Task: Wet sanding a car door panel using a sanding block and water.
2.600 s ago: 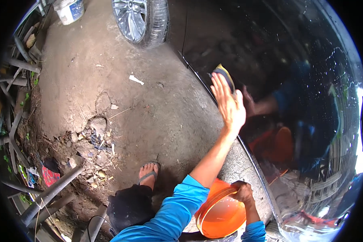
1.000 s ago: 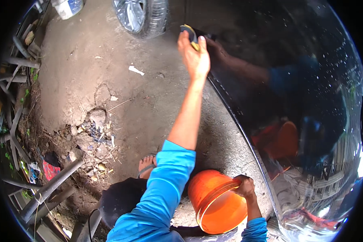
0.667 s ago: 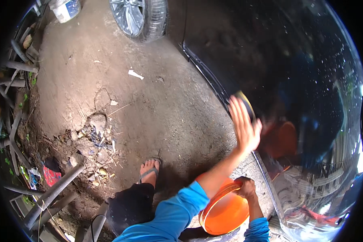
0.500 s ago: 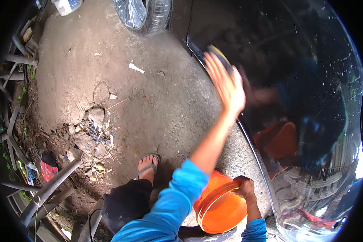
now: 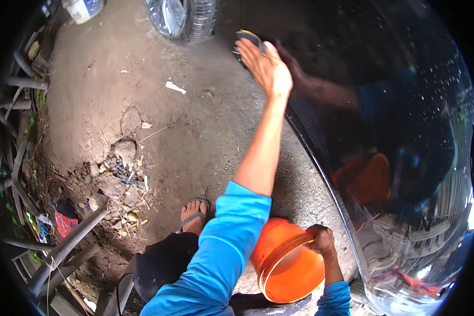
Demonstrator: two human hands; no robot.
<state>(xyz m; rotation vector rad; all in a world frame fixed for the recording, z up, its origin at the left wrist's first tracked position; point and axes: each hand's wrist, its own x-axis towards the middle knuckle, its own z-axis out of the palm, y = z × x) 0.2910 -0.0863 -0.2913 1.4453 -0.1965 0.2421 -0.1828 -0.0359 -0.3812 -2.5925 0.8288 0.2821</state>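
Note:
My left hand [image 5: 271, 73] reaches far forward, its fingers stretched over a dark sponge-like pad [image 5: 249, 37] with a yellow edge. That pad is pressed against the lower edge of a glossy black car panel [image 5: 331, 58]. Low in the view, my right hand [image 5: 321, 241] grips the rim of an orange plastic bucket [image 5: 281, 247]. The bucket is tilted, its mouth facing me and to the right; what it holds, if anything, I cannot make out. Both my arm and the bucket are mirrored in the shiny paint.
A car wheel [image 5: 194, 21] stands at the top, with a white and blue bucket [image 5: 83, 9] to its left. Stones and litter [image 5: 123, 184] lie on the dirt ground. Wooden poles [image 5: 68, 247] line the left side. My sandalled foot [image 5: 194, 213] is beside the bucket.
My left hand has slid the pad forward and to the left along the car's lower edge. My right hand stays on the bucket, which has shifted only slightly.

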